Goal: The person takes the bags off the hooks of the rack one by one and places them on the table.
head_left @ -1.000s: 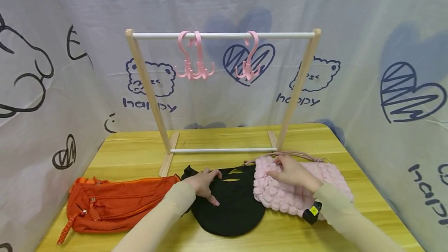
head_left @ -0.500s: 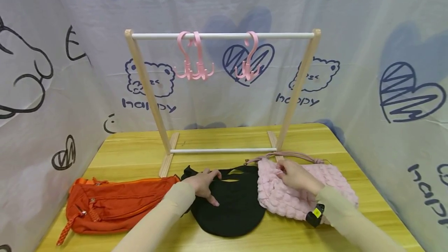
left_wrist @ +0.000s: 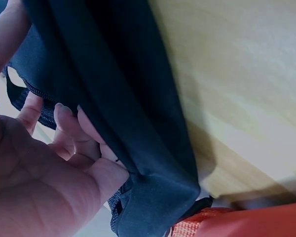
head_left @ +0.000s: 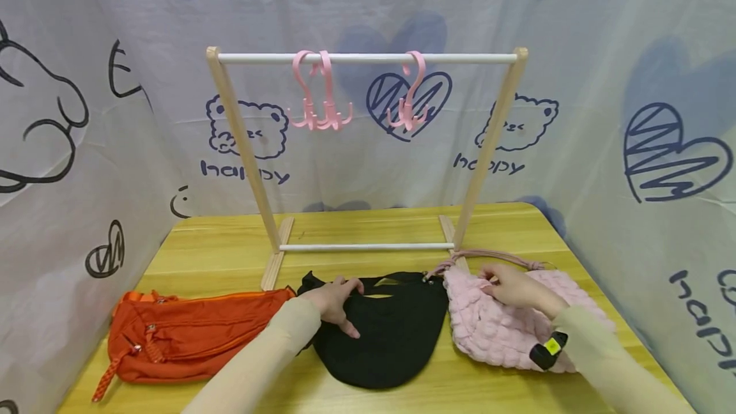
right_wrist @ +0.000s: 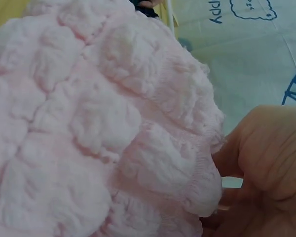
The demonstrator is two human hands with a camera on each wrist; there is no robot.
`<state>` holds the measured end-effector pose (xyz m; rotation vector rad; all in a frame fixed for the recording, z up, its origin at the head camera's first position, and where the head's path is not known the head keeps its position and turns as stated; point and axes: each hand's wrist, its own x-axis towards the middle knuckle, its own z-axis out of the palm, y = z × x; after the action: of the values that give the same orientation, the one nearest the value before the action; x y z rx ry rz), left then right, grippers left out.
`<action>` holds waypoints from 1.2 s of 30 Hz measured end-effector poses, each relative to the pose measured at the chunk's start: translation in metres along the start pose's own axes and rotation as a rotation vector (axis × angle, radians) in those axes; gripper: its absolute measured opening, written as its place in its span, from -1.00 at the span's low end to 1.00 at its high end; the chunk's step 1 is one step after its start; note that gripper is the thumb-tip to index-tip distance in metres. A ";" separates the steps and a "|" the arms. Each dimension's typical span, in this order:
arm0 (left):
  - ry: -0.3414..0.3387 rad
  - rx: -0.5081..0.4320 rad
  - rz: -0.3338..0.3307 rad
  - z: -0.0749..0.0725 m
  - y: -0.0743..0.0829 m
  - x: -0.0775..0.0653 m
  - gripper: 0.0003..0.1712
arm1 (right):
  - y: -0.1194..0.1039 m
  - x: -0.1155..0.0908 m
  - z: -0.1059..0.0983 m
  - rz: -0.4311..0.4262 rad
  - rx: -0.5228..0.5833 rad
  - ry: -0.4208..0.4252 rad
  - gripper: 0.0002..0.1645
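My right hand (head_left: 514, 286) grips the upper edge of a pink puffy handbag (head_left: 489, 331) at the table's right side. In the right wrist view, thumb and fingers close on the rim of that pink handbag (right_wrist: 103, 118), its far side hiding the fingertips. A flat black shoulder bag (head_left: 391, 344) lies at mid-table. On its upper left part rests my left hand (head_left: 330, 302), thumb spread from the loosely bent fingers. The left wrist view shows those fingers (left_wrist: 71, 131) against the black fabric, close to a zipper (left_wrist: 37, 91).
An orange zippered bag (head_left: 195, 337) lies left of my left forearm. Behind the bags stands a wooden rack with a white top rail (head_left: 368, 58). Three pink hooks (head_left: 408, 114) hang from the rail. The handbag's cord strap (head_left: 494, 254) overlaps the rack's right foot.
My right hand and the pink handbag have moved right, away from the black bag, uncovering its right edge. My left hand stays in place on the black bag.
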<state>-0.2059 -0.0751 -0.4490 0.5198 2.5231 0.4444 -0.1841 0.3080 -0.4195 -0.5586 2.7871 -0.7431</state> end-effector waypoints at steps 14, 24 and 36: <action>0.005 0.003 0.009 -0.001 -0.002 0.002 -0.13 | -0.004 -0.004 0.019 0.089 0.007 -0.089 -0.64; 0.008 0.004 0.013 0.001 0.001 0.000 -0.14 | -0.014 0.002 0.043 0.139 -0.158 0.022 -0.57; 0.017 0.006 0.025 0.002 -0.002 0.001 -0.11 | -0.019 0.013 0.051 0.228 -0.231 0.045 -0.32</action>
<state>-0.2065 -0.0758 -0.4519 0.5521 2.5379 0.4524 -0.1750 0.2654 -0.4546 -0.2546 2.9323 -0.3946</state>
